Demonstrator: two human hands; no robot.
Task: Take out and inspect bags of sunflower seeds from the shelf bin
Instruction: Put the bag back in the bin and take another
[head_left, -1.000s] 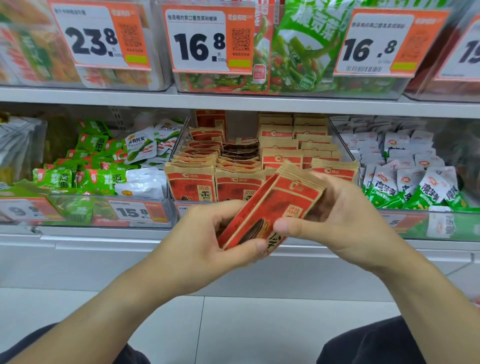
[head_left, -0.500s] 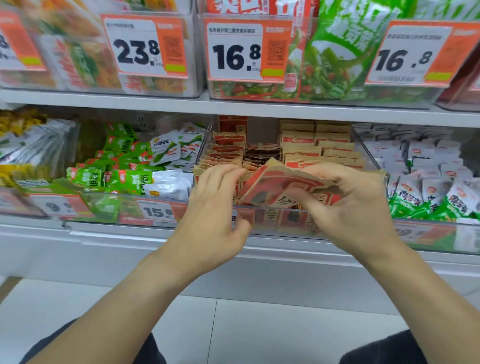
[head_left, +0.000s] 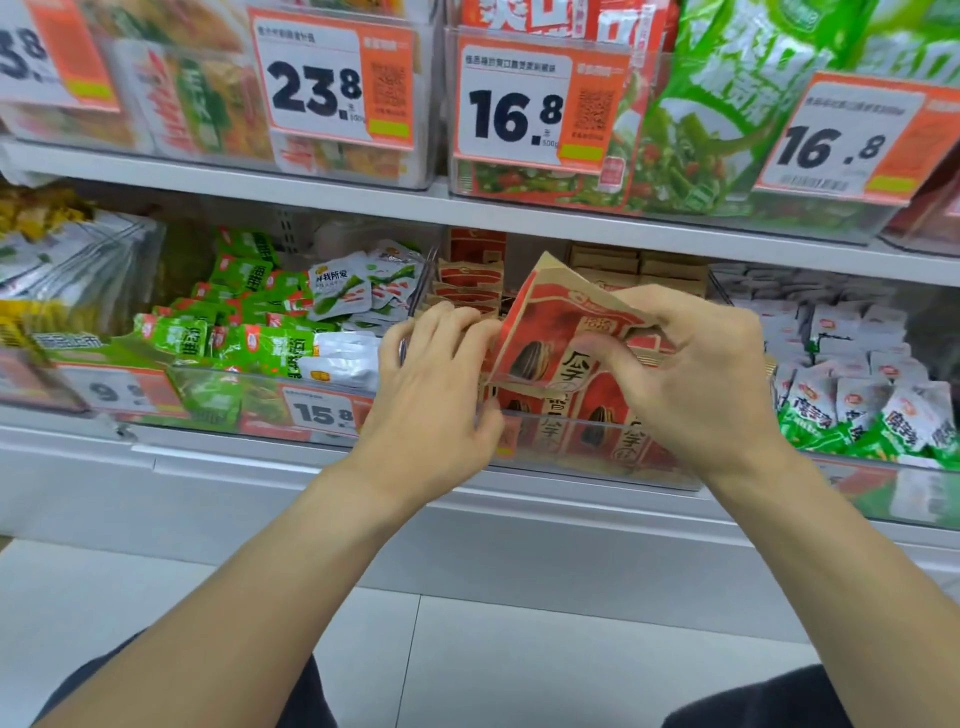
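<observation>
A clear shelf bin (head_left: 566, 457) on the lower shelf holds several red-and-tan sunflower seed bags (head_left: 467, 283) standing in rows. My right hand (head_left: 696, 374) pinches one sunflower seed bag (head_left: 550, 332), tilted over the bin's front, its seed picture facing me. My left hand (head_left: 436, 395) reaches into the bin's left side, fingers curled among the front bags; whether it grips one is hidden.
Green snack packets (head_left: 244, 343) fill the bin to the left and white-and-green packets (head_left: 857, 410) the bin to the right. An upper shelf (head_left: 363, 189) with price tags 23.8 and 16.8 hangs above. White floor tiles (head_left: 467, 665) lie below.
Both hands rose from below the shelf edge up to the bin. The left hand let go of the held bags and went into the bin; the right hand keeps one bag.
</observation>
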